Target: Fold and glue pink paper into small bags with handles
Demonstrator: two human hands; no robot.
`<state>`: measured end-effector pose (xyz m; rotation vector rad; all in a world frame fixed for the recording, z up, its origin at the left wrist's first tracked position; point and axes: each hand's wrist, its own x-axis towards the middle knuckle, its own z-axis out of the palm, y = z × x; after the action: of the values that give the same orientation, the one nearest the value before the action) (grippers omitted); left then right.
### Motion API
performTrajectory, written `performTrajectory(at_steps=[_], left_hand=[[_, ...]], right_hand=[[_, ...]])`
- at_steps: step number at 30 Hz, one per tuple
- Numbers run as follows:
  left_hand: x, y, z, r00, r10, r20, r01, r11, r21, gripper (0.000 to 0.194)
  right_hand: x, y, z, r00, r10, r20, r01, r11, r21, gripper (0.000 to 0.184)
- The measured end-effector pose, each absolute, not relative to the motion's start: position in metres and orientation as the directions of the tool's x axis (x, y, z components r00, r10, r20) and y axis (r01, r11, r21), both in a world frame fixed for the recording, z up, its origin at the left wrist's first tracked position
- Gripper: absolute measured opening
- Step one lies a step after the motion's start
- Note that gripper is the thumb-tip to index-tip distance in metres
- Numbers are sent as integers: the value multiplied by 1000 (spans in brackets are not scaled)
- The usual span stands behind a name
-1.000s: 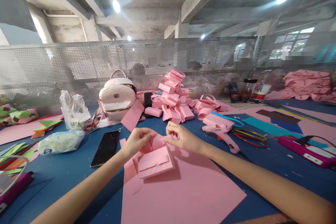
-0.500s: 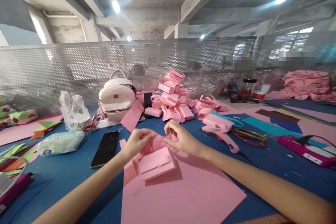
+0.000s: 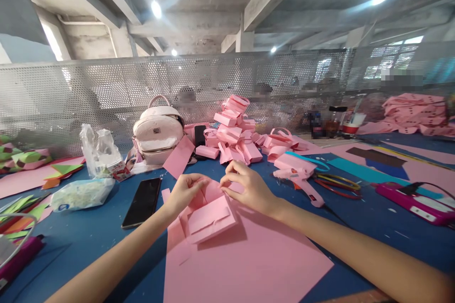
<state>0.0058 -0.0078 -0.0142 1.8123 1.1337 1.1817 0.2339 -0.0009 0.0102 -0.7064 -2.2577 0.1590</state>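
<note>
A folded pink paper box (image 3: pixel 210 220) with a flap across its front is tilted above a large pink paper sheet (image 3: pixel 249 265). My left hand (image 3: pixel 187 191) is closed on the box's upper left edge, thumb against the paper. At the upper right edge my right hand (image 3: pixel 245 187) has thumb and forefinger pinched together on the paper. The exact contact of the right fingertips is partly hidden. Right of the hands lies a pink glue gun (image 3: pixel 300 181). A pile of folded pink paper boxes (image 3: pixel 234 132) stands just beyond them.
On the blue table (image 3: pixel 95 236) lie a black phone (image 3: pixel 141 202), a tissue pack (image 3: pixel 83 194) and a magenta power strip (image 3: pixel 414 203). A white backpack (image 3: pixel 158 135) stands at the back, before a perforated metal screen (image 3: pixel 117 90). Coiled cords (image 3: pixel 337 187) lie right of the glue gun.
My right hand has shifted very slightly left along the paper's upper edge. My left hand and the box are almost unmoved.
</note>
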Motion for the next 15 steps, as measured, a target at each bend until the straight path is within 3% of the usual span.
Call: performTrajectory(at_steps=[3, 6, 15], left_hand=[[6, -7, -15, 196, 924, 329, 310, -377, 873, 38], [6, -7, -16, 191, 927, 324, 319, -370, 872, 37], [7, -8, -20, 161, 932, 324, 328, -360, 873, 32]], right_hand=[[235, -2, 11, -581, 485, 654, 429, 865, -260, 13], [237, -2, 11, -568, 484, 666, 378, 872, -311, 23], [238, 0, 3, -496, 525, 691, 270, 850, -452, 17]])
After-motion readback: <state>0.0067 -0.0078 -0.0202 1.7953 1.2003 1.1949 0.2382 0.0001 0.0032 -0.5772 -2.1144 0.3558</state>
